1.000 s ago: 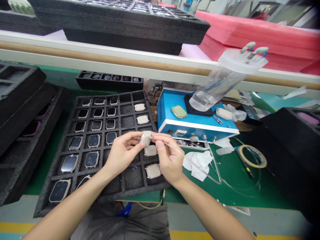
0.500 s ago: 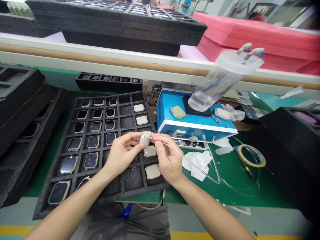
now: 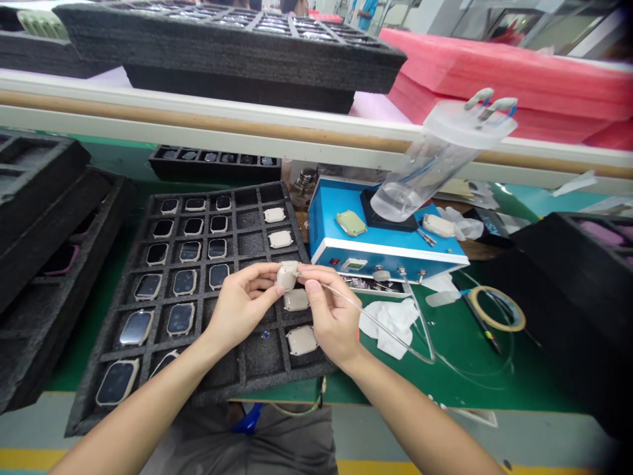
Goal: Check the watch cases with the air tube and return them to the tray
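My left hand (image 3: 244,305) pinches a small beige watch case (image 3: 287,276) above a black foam tray (image 3: 257,359). My right hand (image 3: 331,313) is closed on a thin clear tube (image 3: 390,335), its tip pressed against the case. The tube runs right across the green mat and curves back toward a blue box machine (image 3: 380,247). The tray's left cells hold several watch cases with dark screens up; several beige cases lie back-up in its right column (image 3: 301,340).
A clear plastic cylinder (image 3: 435,165) leans over the blue machine, which carries two loose cases. White wipes (image 3: 393,320) and a tape roll (image 3: 497,310) lie on the green mat. Black foam trays are stacked at left, right and on the shelf above, beside pink foam sheets (image 3: 519,79).
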Tool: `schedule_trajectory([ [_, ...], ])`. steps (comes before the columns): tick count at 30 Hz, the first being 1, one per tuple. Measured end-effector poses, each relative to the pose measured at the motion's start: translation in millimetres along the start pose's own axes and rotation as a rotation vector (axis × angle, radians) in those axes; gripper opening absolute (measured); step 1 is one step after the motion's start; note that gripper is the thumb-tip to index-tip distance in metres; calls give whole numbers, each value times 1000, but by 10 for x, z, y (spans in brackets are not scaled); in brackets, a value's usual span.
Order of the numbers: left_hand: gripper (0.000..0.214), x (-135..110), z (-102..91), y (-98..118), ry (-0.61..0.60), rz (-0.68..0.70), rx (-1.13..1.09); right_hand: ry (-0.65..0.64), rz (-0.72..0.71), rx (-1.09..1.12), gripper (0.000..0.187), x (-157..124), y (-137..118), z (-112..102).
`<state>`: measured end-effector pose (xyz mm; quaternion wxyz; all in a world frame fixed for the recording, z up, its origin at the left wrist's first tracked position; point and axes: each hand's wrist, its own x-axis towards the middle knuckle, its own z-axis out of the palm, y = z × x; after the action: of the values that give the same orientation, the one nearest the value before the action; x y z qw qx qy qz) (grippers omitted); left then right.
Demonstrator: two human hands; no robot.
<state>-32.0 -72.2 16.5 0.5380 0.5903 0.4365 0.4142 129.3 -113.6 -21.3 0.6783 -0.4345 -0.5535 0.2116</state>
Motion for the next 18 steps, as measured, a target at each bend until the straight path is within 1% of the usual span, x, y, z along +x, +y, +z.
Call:
schedule_trajectory([
  [18,38,8,4,7,19,-10,20,-4,10,13,16,-17,6,-2],
])
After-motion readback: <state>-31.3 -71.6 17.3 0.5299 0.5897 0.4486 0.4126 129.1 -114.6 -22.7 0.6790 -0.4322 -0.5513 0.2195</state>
